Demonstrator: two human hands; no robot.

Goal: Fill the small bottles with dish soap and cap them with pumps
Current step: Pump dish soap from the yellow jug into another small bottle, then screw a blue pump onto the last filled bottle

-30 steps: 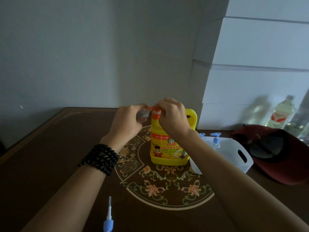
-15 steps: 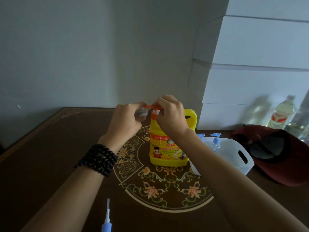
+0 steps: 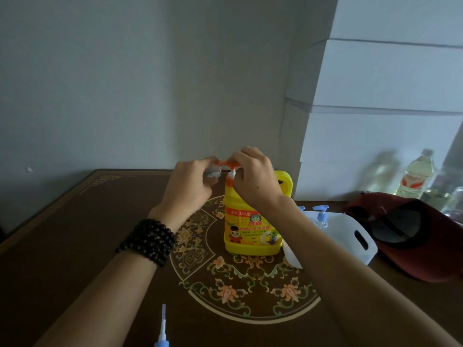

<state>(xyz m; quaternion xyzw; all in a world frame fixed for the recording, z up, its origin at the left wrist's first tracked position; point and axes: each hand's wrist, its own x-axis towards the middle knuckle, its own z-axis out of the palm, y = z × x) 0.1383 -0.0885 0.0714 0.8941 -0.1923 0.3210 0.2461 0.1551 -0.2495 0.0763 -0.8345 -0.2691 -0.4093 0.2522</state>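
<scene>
A yellow dish soap jug [image 3: 253, 221] with an orange pump head [image 3: 226, 163] stands upright on the dark table [image 3: 62, 246]. My right hand [image 3: 253, 179] rests on top of the pump head, whose white stem shows below. My left hand [image 3: 190, 186] holds a small clear bottle [image 3: 213, 172] up under the pump's spout; most of the bottle is hidden by the fingers. A loose blue pump [image 3: 162, 331] with a white tube lies at the near edge of the table.
A white plastic basket [image 3: 360, 236] to the right of the jug holds small bottles with blue pumps [image 3: 322, 216]. A dark red cap [image 3: 411, 234] lies further right. A plastic bottle [image 3: 417, 176] stands by stacked white boxes.
The pump head has risen, with its white stem now showing. Both hands stay at the jug's top.
</scene>
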